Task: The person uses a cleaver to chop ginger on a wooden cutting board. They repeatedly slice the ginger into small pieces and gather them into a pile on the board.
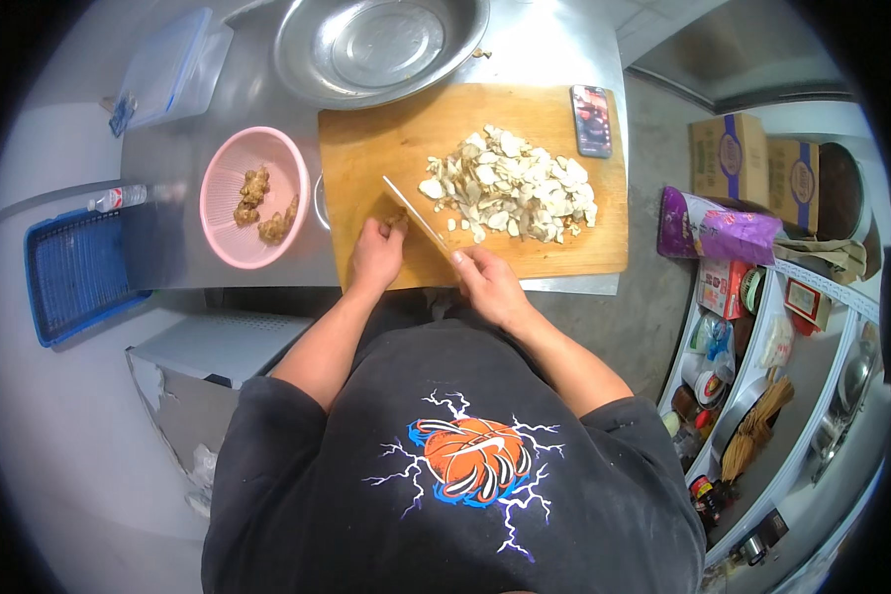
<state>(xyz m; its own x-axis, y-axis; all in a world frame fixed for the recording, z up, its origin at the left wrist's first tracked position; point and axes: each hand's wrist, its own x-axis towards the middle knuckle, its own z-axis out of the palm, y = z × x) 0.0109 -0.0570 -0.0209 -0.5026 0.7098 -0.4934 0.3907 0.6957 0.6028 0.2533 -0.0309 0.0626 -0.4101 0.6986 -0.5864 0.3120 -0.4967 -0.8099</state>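
Note:
My left hand (378, 255) grips a piece of ginger root (395, 218) against the wooden cutting board (364, 148). In my right hand (488, 284) is a kitchen knife (418, 216), its blade slanting up and left, edge-on to me, right beside the ginger piece. A broad heap of pale ginger slices (516, 185) covers the right half of the board. Left of the board, a pink plastic colander (213, 223) holds a few whole ginger roots (253, 194). My fingers hide part of the ginger piece and the knife's handle.
A large steel basin (304, 67) stands behind the board on the steel table (171, 245). A smartphone (592, 122) lies on the board's far right corner. At left are a plastic bottle (117, 198) and a blue crate (74, 275). Loaded shelves (809, 356) line the right side.

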